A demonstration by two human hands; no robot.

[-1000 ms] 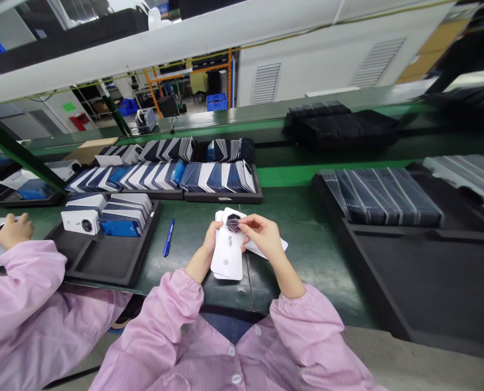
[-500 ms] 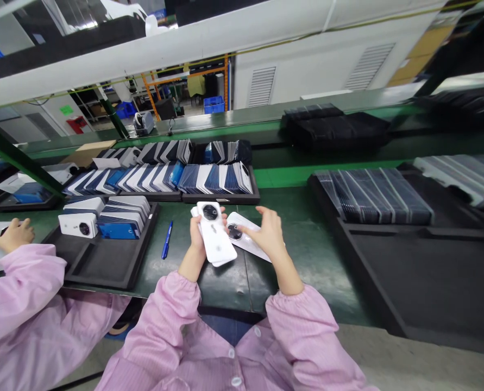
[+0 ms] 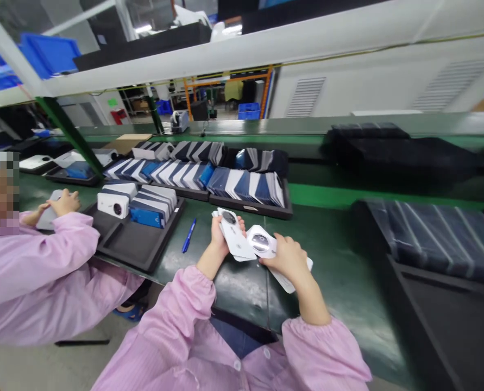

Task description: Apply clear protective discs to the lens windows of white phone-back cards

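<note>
My left hand [image 3: 218, 238] is closed around a small stack of white phone back covers [image 3: 237, 243], each bearing a round dark camera area at its upper end. To the right, my right hand [image 3: 288, 259] grips another white phone back cover [image 3: 261, 242] across its middle, fingers over the top. Its round camera area faces up and its lower end sticks out below my palm. The two hands are close together just over the green bench, and the covers' edges nearly meet. A blue pen [image 3: 189, 235] lies left of my left hand.
At left a black foam tray [image 3: 130, 251] holds white and blue covers. Behind stand more trays of upright covers [image 3: 244, 187]. A large black tray [image 3: 449, 309] with dark film-like pieces [image 3: 441, 233] occupies the right. A co-worker's hand [image 3: 65, 202] holds a pale panel at far left.
My right hand has closed on the white cover that lay on the bench and has lifted or tilted it. The view has swung left, so the scene shifts right.
</note>
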